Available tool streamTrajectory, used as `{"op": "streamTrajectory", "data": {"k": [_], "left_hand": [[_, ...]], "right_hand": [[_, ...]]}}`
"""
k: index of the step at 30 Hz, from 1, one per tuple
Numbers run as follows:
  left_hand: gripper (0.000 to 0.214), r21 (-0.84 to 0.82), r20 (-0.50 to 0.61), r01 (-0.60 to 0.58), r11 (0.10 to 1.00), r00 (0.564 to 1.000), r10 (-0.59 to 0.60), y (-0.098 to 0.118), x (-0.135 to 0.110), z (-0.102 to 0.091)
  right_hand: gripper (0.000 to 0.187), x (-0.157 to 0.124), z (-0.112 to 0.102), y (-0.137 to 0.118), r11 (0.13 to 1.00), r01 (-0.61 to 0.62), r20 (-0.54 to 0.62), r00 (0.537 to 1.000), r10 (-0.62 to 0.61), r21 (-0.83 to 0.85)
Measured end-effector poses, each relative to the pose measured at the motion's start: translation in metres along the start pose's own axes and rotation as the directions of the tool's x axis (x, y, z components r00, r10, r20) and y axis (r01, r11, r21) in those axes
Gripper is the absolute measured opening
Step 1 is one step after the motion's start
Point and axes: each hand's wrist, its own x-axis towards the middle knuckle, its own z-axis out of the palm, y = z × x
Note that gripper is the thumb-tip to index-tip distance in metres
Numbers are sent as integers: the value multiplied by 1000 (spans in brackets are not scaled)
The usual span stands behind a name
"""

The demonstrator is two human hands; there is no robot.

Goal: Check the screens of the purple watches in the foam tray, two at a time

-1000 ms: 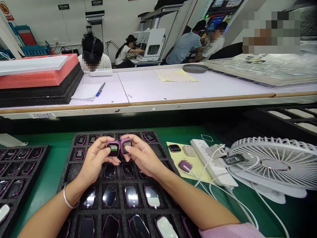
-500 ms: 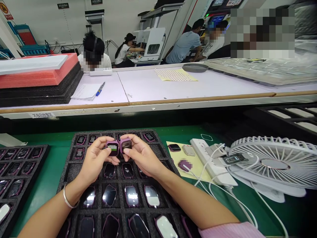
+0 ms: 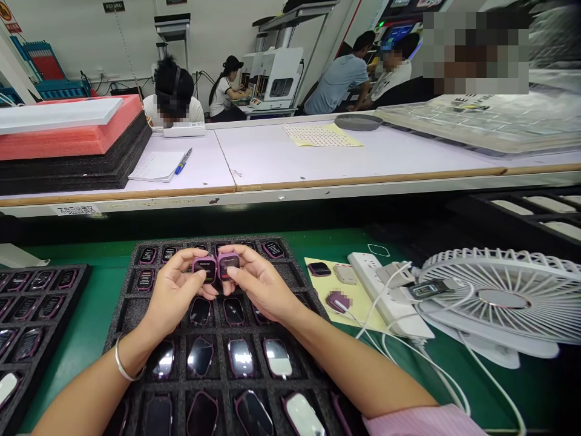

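Tray (image 3: 136, 313) of dark foam lies directly beneath the grip, with two purple-cased watches lifted above it — one to each hand. The left hand (image 3: 172, 293) pinches the left watch (image 3: 204, 264), fingers curled round its outer side and behind, thumb over the lower part of the screen; the pinch is drawn in to the width of the case. The right hand (image 3: 256, 278) has the right watch (image 3: 229, 261) in a matching pinch, thumb tip across the lower screen. Both screens face the camera, dark with small lit marks too fine to read. The two cases sit side by side, their inner edges touching or nearly so — I cannot tell which.

Beyond the grip, far-row watches (image 3: 273, 249) show lit text in their compartments; on the near side lie near-side watches (image 3: 200, 357) with unlit, reflective faces. Left of the grip, well apart, a second tray (image 3: 78, 292) holds similar watches. Right of it, a yellow sheet (image 3: 323, 286) bears a dark-screened watch (image 3: 319, 268) and a pale piece (image 3: 345, 274); farther right come a power strip (image 3: 376, 290) and a white fan (image 3: 503, 298).
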Motion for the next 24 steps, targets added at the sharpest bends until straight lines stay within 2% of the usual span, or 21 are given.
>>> {"op": "streamTrajectory", "data": {"k": [9,15,20,22,24], "left_hand": [[38,16,35,-13,1000,999,13,3,-1,0],[40,25,31,-3,1000,1000,2,4,-1,-1],[42,-34,41,-38,999,998,40,11,-8,1],[47,-104,82,-40,994,995,49,19,-19,4],[54,-206,211,51,977,977,-6,29,-35,8]], "right_hand": [[33,0,0,0,1000,-4,-20,1000,4,8],[27,1,0,1,1000,0,-27,1000,-1,-21],[32,-1,0,0,1000,26,-1,1000,-26,17],[34,-1,-1,-1,999,28,6,1000,-28,39],[37,0,-1,-1,999,12,16,1000,-12,48]]}}
